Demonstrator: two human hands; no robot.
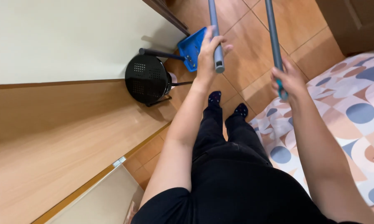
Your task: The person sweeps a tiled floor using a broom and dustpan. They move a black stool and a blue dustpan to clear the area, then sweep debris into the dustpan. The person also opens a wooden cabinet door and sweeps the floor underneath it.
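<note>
While I stand on the orange tiled floor, the pale wooden counter runs along my left, with a round black perforated metal stool beyond it. Next, a blue plastic dustpan sits on the tiles near the stool. My left hand has its fingers clamped round a grey metal pole. My right hand grips a second grey pole with a teal end, beside the patterned bed cover.
</note>
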